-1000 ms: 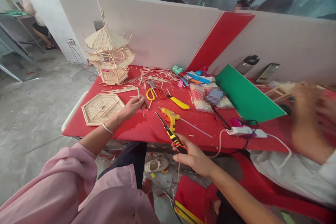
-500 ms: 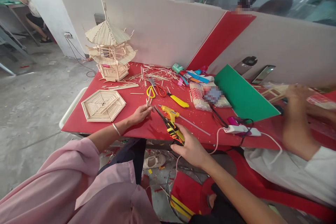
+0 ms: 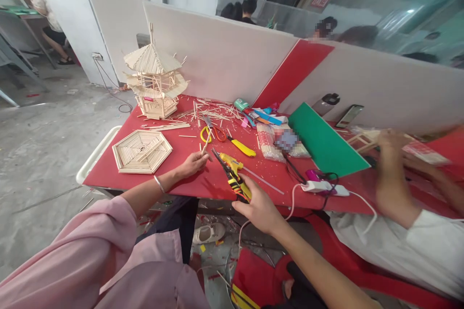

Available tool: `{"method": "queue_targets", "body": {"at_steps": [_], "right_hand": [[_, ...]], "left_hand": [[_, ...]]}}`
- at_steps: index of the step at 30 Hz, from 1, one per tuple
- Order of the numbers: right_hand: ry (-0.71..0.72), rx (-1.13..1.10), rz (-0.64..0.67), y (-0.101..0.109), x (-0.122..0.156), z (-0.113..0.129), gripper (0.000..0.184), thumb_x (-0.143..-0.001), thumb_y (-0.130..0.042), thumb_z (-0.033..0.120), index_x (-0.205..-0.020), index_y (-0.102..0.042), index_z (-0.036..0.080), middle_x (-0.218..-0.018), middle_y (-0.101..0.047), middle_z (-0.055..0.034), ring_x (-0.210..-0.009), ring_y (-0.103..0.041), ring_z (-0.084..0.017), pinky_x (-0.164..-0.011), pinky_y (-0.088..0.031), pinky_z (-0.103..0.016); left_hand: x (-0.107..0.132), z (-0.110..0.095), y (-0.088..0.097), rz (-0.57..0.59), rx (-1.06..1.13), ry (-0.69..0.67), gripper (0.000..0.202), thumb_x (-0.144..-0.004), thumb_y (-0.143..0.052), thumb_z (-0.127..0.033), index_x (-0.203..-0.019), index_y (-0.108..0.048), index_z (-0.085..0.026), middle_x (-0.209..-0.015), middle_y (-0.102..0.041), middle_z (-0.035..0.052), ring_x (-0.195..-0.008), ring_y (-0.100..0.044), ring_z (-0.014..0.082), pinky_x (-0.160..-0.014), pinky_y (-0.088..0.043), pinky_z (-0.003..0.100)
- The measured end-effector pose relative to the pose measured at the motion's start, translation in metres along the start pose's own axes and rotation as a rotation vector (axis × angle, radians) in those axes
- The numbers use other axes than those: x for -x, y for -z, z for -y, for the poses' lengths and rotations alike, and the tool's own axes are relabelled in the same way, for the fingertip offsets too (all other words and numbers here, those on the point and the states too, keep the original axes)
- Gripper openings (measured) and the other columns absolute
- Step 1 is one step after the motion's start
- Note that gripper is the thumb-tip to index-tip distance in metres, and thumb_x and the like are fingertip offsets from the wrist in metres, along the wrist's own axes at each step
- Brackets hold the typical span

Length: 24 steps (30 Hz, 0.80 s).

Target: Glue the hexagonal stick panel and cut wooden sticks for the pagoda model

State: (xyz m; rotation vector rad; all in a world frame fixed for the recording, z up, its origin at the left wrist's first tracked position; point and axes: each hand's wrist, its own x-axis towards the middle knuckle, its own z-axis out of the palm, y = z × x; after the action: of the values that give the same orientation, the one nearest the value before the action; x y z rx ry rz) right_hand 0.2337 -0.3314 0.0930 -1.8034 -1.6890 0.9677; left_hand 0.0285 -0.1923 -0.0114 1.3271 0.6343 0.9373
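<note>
My left hand (image 3: 193, 164) is closed around a thin wooden stick (image 3: 207, 141), which points up and away from its fingertips. My right hand (image 3: 260, 206) grips yellow-and-black pliers (image 3: 234, 181), their jaws just right of my left fingertips, apart from the stick. Behind the pliers a yellow glue gun (image 3: 232, 160) lies with a long glue stick trailing from it. Scissors (image 3: 219, 134) with yellow and red handles and a yellow-handled tool (image 3: 242, 147) rest further back. Left of my hands lies a hexagonal stick panel (image 3: 125, 157) with a rim.
A stick-built pagoda (image 3: 154, 60) stands at the back left, beside scattered sticks (image 3: 213, 112). Bagged sticks (image 3: 266, 142), a green board (image 3: 324, 140) and a white power strip (image 3: 324, 187) are to the right. A co-worker's arm (image 3: 393, 174) reaches over the table's right side.
The view has tilted up slightly and shifted. The stick in my left hand leans more to the right. My right hand still holds the pliers close to my left fingertips.
</note>
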Motion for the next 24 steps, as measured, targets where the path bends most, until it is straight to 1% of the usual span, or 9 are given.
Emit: {"method": "queue_targets", "body": {"at_steps": [6, 9, 12, 14, 15, 17, 20, 22, 24], "right_hand": [[0.051, 0.164, -0.192, 0.001, -0.006, -0.011, 0.077, -0.066, -0.064, 0.028, -0.141, -0.049, 0.022, -0.133, -0.058, -0.0126, -0.115, -0.06, -0.029, -0.103, -0.044, -0.046], [0.117, 0.282, -0.225, 0.002, -0.006, -0.015, 0.073, -0.066, -0.064, 0.027, -0.138, -0.052, 0.023, -0.131, -0.059, -0.0125, -0.117, -0.058, -0.031, -0.104, -0.043, -0.045], [0.105, 0.264, -0.205, 0.005, -0.003, -0.015, 0.066, -0.066, -0.062, 0.025, -0.132, -0.056, 0.022, -0.122, -0.064, -0.0124, -0.107, -0.062, -0.03, -0.098, -0.046, -0.045], [0.059, 0.142, -0.159, 0.008, -0.001, -0.015, 0.054, -0.065, -0.061, 0.026, -0.119, -0.061, 0.021, -0.107, -0.068, -0.0094, -0.095, -0.063, -0.028, -0.092, -0.048, -0.045], [0.017, 0.033, -0.122, 0.01, 0.0, -0.015, 0.046, -0.064, -0.061, 0.027, -0.11, -0.063, 0.021, -0.097, -0.068, -0.0071, -0.089, -0.063, -0.027, -0.088, -0.049, -0.044], [-0.089, -0.295, -0.011, 0.015, 0.002, -0.015, 0.032, -0.063, -0.062, 0.03, -0.093, -0.063, 0.021, -0.083, -0.066, -0.0034, -0.08, -0.063, -0.023, -0.082, -0.051, -0.042], [-0.215, -0.813, 0.213, 0.019, 0.005, -0.014, 0.032, -0.06, -0.064, 0.029, -0.091, -0.062, 0.021, -0.085, -0.068, -0.0037, -0.079, -0.066, -0.022, -0.08, -0.053, -0.041], [-0.261, -0.985, 0.327, 0.018, 0.006, -0.012, 0.036, -0.058, -0.064, 0.024, -0.094, -0.062, 0.022, -0.091, -0.07, -0.0042, -0.081, -0.067, -0.021, -0.082, -0.053, -0.042], [-0.307, -1.035, 0.397, 0.014, 0.007, -0.01, 0.037, -0.057, -0.064, 0.022, -0.094, -0.062, 0.022, -0.092, -0.071, -0.0042, -0.082, -0.067, -0.021, -0.085, -0.053, -0.042]], "left_hand": [[0.015, -0.017, -0.01, 0.054, -0.126, -0.008, 0.063, -0.081, -0.055, -0.075, -0.089, -0.062, -0.013, -0.054, -0.035, -0.0081, -0.049, -0.03, 0.0069, -0.048, -0.024, 0.023], [0.023, -0.025, -0.017, 0.153, -0.189, -0.001, 0.063, -0.083, -0.055, -0.073, -0.093, -0.065, -0.012, -0.055, -0.036, -0.0073, -0.051, -0.031, 0.0077, -0.05, -0.025, 0.024], [0.029, -0.029, -0.016, 0.251, -0.202, 0.023, 0.064, -0.085, -0.054, -0.071, -0.104, -0.067, -0.011, -0.057, -0.041, -0.0057, -0.051, -0.037, 0.0085, -0.051, -0.031, 0.024], [0.03, -0.029, -0.01, 0.251, -0.131, 0.04, 0.068, -0.087, -0.05, -0.072, -0.112, -0.065, -0.01, -0.06, -0.05, -0.0026, -0.051, -0.046, 0.0104, -0.054, -0.037, 0.025], [0.03, -0.029, -0.005, 0.208, -0.076, 0.045, 0.07, -0.089, -0.047, -0.072, -0.116, -0.063, -0.01, -0.064, -0.055, 0.0004, -0.054, -0.052, 0.0122, -0.056, -0.041, 0.026], [0.029, -0.029, 0.006, 0.05, 0.022, 0.017, 0.071, -0.091, -0.042, -0.072, -0.122, -0.06, -0.011, -0.076, -0.063, 0.0059, -0.063, -0.059, 0.0155, -0.059, -0.045, 0.028], [0.027, -0.032, 0.015, -0.174, -0.051, -0.119, 0.068, -0.089, -0.049, -0.07, -0.122, -0.062, -0.013, -0.072, -0.057, 0.0007, -0.061, -0.052, 0.0121, -0.058, -0.042, 0.025], [0.026, -0.036, 0.01, -0.211, -0.212, -0.216, 0.063, -0.086, -0.058, -0.066, -0.121, -0.065, -0.014, -0.066, -0.049, -0.0041, -0.057, -0.041, 0.0096, -0.057, -0.037, 0.024], [0.025, -0.041, -0.005, -0.217, -0.314, -0.288, 0.056, -0.085, -0.062, -0.061, -0.119, -0.066, -0.016, -0.066, -0.047, -0.0043, -0.058, -0.038, 0.01, -0.059, -0.037, 0.024]]}}
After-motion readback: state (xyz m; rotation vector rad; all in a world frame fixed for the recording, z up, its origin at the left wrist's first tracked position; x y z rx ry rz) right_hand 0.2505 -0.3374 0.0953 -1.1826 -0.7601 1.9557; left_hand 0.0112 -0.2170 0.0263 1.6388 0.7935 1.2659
